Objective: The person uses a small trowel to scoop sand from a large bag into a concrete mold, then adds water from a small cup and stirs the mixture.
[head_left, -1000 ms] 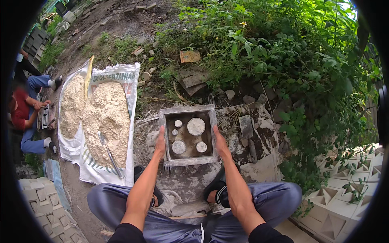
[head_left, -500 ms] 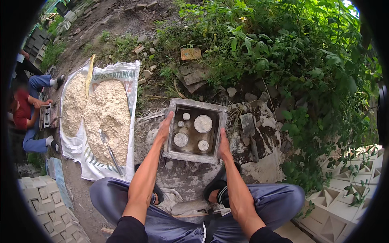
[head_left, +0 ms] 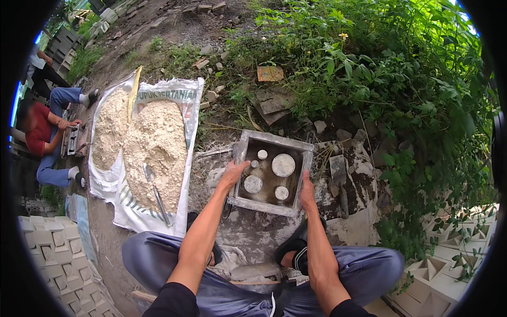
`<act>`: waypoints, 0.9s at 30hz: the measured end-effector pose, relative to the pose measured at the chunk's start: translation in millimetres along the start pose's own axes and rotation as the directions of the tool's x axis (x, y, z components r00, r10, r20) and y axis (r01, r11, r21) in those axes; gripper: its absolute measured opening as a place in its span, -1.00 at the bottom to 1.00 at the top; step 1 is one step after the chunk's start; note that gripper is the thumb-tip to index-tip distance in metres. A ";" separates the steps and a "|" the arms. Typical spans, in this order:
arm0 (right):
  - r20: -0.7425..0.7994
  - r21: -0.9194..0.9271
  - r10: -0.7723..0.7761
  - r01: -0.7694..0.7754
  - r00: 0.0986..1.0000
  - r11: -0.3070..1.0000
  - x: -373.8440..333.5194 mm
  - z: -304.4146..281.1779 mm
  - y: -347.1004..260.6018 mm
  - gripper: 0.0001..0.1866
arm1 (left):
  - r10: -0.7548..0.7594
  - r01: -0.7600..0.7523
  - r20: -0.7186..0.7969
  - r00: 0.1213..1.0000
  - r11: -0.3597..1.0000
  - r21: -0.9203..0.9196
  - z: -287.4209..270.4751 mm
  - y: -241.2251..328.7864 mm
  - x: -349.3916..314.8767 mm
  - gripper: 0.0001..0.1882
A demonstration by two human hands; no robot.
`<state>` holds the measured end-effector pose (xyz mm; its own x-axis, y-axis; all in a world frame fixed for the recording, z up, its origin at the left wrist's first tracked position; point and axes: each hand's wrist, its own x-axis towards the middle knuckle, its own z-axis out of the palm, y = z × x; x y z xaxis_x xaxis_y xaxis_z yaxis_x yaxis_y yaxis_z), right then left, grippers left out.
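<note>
A square, grey, open-topped mould sits between my hands, its walls dusty and its floor wet-looking. Several round pegs of different widths stand inside it, the widest a pale disc toward the far right. My left hand is closed on the left wall, its thumb reaching over the rim. Against the right wall, my right hand grips from outside, with its fingers partly hidden. A metal trowel lies on the pale, crumbly heap to the left. Another flat trowel lies right of the mould.
White sacks lie under the heap. Patterned pale blocks are stacked at lower left, with more blocks at lower right. Green plants crowd the upper right. A person in a red shirt works at far left.
My left hand has shifted on the left wall, and its thumb now crosses the rim. The whole view has swung slightly, moving the scene rightward. The right hand keeps its place on the mould.
</note>
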<state>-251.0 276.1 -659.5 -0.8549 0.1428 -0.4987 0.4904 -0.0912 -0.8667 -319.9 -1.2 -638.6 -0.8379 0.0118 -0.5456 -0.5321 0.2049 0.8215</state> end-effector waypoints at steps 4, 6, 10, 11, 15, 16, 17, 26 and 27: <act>0.003 0.021 0.028 -0.028 1.000 0.999 10.4 -12.4 15.6 -0.17 | -0.010 0.010 -0.005 1.000 0.998 0.070 0.7 -6.3 5.6 -0.29; -0.024 0.013 0.021 -0.021 0.999 1.000 -0.9 -0.8 0.2 -0.18 | 0.015 -0.013 -0.018 1.000 0.995 0.098 -3.3 -7.9 -1.6 -0.33; 0.096 0.118 0.054 -0.066 0.994 0.991 -0.5 -8.1 -7.5 -0.18 | 0.002 0.000 -0.016 1.000 0.996 0.089 -2.1 2.9 -14.6 -0.29; 0.099 0.117 0.053 -0.065 0.994 0.991 -0.1 -6.0 -7.9 -0.18 | 0.003 -0.001 -0.019 1.000 0.996 0.088 -3.0 1.4 -14.0 -0.29; 0.059 0.094 0.071 -0.076 0.996 0.993 2.1 -2.8 -7.2 -0.20 | 0.001 0.002 -0.034 0.999 0.997 0.072 -5.6 1.2 -17.4 -0.26; 0.044 0.078 0.095 -0.098 0.995 0.992 3.6 -2.5 -6.7 -0.21 | -0.010 0.015 -0.050 0.999 0.994 0.108 -5.7 2.8 -19.7 -0.25; 0.038 0.079 0.091 -0.094 0.995 0.992 7.0 -4.4 0.7 -0.21 | -0.005 0.010 -0.045 0.999 0.994 0.108 -3.5 6.8 -25.1 -0.25; -0.199 -0.599 -0.192 0.035 0.961 0.800 -46.9 22.2 -25.5 -0.20 | 0.188 -0.063 -0.208 0.960 0.868 0.492 4.0 -34.2 -64.9 -0.18; -0.202 -0.598 -0.198 0.039 0.959 0.800 -45.4 17.1 -21.9 -0.20 | 0.194 -0.070 -0.207 0.959 0.867 0.493 4.2 -33.3 -64.8 -0.18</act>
<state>-225.8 254.8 -617.7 -0.8829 0.3538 -0.3087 0.4603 0.5225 -0.7177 -247.4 -4.7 -631.3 -0.9320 -0.1512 -0.3293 -0.3433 0.6591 0.6691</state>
